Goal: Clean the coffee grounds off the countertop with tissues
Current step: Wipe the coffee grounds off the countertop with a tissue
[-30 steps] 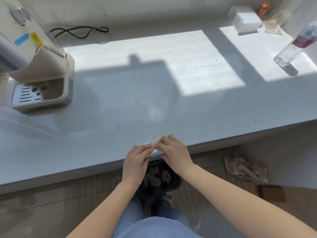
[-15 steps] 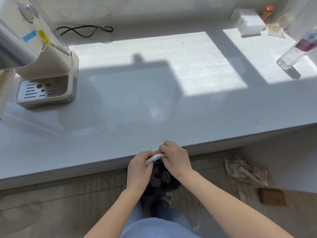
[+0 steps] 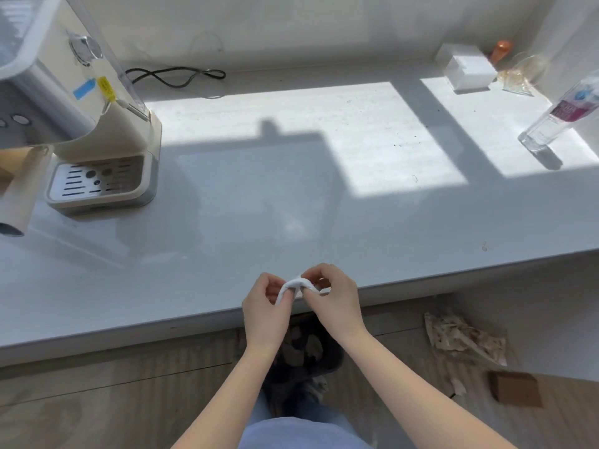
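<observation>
White and limp, the folded tissue [image 3: 296, 285] arches between the left hand [image 3: 264, 303] and right hand [image 3: 334, 294], both pinching its ends above the worktop's [image 3: 227, 254] near edge; light and tear-prone, best pinched at the folded ends.

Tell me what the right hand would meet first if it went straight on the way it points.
Probably the left hand. The right hand points leftward, and both hands pinch the same white tissue between them, so it would push that tissue into the left hand almost at once. Depth is unclear.
</observation>
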{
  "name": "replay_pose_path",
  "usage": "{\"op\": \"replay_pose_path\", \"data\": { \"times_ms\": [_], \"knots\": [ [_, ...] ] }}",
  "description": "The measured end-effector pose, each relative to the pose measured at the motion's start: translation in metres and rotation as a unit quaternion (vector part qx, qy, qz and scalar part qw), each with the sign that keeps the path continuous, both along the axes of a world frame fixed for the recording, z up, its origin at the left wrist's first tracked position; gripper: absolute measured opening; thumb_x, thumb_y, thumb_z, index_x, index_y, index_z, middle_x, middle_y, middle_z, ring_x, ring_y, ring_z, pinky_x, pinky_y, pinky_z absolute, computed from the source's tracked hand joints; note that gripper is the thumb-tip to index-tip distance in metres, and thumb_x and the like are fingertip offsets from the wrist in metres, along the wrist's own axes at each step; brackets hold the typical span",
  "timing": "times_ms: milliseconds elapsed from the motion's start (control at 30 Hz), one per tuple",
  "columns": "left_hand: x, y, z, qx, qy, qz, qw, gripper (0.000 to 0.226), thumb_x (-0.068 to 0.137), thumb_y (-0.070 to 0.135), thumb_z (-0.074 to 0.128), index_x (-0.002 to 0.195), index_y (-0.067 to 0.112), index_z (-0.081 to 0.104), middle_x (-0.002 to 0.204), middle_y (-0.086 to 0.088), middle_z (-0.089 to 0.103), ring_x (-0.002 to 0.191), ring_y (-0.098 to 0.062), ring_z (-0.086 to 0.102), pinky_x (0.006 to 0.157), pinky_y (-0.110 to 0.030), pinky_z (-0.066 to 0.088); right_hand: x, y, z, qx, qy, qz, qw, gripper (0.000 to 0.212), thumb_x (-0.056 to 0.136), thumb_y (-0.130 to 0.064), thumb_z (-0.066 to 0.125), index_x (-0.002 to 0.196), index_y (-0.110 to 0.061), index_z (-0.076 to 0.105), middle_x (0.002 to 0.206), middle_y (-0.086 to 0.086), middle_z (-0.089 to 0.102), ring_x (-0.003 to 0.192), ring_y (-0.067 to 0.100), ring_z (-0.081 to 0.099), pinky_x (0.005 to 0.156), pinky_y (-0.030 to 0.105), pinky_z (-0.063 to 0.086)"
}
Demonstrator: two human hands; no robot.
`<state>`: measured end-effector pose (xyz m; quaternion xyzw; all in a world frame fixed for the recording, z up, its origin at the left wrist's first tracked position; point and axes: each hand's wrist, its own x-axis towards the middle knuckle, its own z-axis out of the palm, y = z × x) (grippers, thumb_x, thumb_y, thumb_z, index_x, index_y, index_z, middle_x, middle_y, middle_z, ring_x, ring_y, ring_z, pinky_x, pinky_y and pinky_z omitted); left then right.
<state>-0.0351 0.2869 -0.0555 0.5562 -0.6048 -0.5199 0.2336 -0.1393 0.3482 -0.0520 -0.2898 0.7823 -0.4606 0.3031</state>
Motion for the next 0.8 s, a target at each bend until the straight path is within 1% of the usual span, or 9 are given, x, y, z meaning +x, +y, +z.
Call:
{"op": "replay_pose_path", "data": {
  "times_ms": [100,167,267,333,433,533,633,733,800],
  "knots": [
    [-0.013,-0.005,0.004,0.130,0.047,0.072,0.988,0.002,0.084,0.015,0.059,0.083,0.016,0.058,0.081,-0.003,0.070,0.076,-0.018,0.065,0.063,-0.021,0.049,0.011,-0.006,0.002,-0.037,-0.079,0.012,0.996,0.026,0.079,-0.027,0.070,0.105,-0.028,0.067,0.104,-0.016,0.065,0.096,-0.004,0.059,0.072,0.015,0.052],
    [-0.017,-0.008,0.006,0.245,0.116,0.086,0.959,0.009,0.088,0.011,0.054,0.094,0.011,0.060,0.092,-0.010,0.073,0.086,-0.022,0.070,0.075,-0.029,0.055,0.010,-0.010,0.000,-0.024,-0.091,0.024,0.995,0.037,0.080,-0.032,0.071,0.116,-0.028,0.064,0.113,-0.019,0.061,0.103,-0.006,0.056,0.082,0.018,0.052],
    [-0.014,-0.014,0.011,0.377,0.234,0.092,0.891,0.025,0.094,0.021,0.046,0.103,0.006,0.063,0.099,-0.012,0.073,0.094,-0.022,0.070,0.080,-0.030,0.053,-0.003,-0.014,-0.005,-0.012,-0.047,0.017,0.999,0.035,0.081,-0.028,0.071,0.115,-0.027,0.064,0.112,-0.016,0.062,0.102,-0.004,0.056,0.082,0.017,0.049],
    [-0.012,-0.019,0.011,0.404,0.227,0.042,0.885,0.034,0.096,0.032,0.039,0.103,0.011,0.065,0.103,-0.008,0.074,0.098,-0.019,0.069,0.083,-0.030,0.051,-0.012,-0.014,-0.009,-0.019,-0.013,0.001,1.000,0.025,0.081,-0.023,0.071,0.106,-0.027,0.068,0.104,-0.013,0.067,0.094,-0.002,0.059,0.076,0.017,0.048],
    [-0.015,-0.021,0.012,0.288,0.128,-0.104,0.943,0.028,0.093,0.031,0.044,0.100,0.020,0.069,0.101,0.002,0.074,0.102,-0.014,0.067,0.090,-0.027,0.047,-0.030,-0.010,-0.013,-0.012,0.055,0.018,0.998,0.016,0.082,-0.024,0.071,0.098,-0.024,0.073,0.090,-0.013,0.068,0.083,-0.001,0.060,0.069,0.013,0.045],
    [-0.004,-0.035,0.002,-0.037,-0.026,-0.203,0.978,0.023,0.094,0.026,0.046,0.111,0.028,0.062,0.121,0.012,0.064,0.119,-0.008,0.054,0.104,-0.027,0.034,-0.069,-0.005,-0.017,0.008,0.176,0.012,0.984,0.016,0.083,-0.021,0.071,0.097,-0.015,0.074,0.088,-0.002,0.068,0.081,0.007,0.060,0.071,0.020,0.045],
    [0.026,-0.066,-0.018,-0.273,-0.234,-0.275,0.892,0.045,0.097,0.035,0.037,0.141,0.032,0.035,0.154,0.009,0.026,0.143,-0.014,0.020,0.116,-0.042,0.001,-0.108,0.008,-0.022,0.056,0.241,-0.014,0.969,0.014,0.084,-0.017,0.069,0.096,-0.011,0.073,0.090,0.003,0.065,0.084,0.022,0.062,0.073,0.036,0.051],
    [0.050,-0.090,-0.039,-0.317,-0.379,-0.339,0.801,0.057,0.094,0.049,0.015,0.148,0.033,0.011,0.159,0.006,0.005,0.147,-0.021,-0.003,0.112,-0.054,-0.006,-0.117,0.016,-0.033,0.079,0.272,-0.024,0.959,0.010,0.085,-0.015,0.068,0.094,-0.014,0.073,0.084,0.005,0.062,0.078,0.026,0.060,0.067,0.037,0.050],
    [0.061,-0.101,-0.047,-0.303,-0.401,-0.341,0.795,0.063,0.089,0.053,0.006,0.148,0.032,0.008,0.160,0.005,0.003,0.146,-0.020,-0.005,0.112,-0.055,-0.006,-0.112,0.014,-0.035,0.082,0.282,-0.046,0.955,0.008,0.084,-0.016,0.069,0.090,-0.015,0.073,0.077,0.007,0.060,0.071,0.028,0.058,0.062,0.034,0.047]
  ]
}}
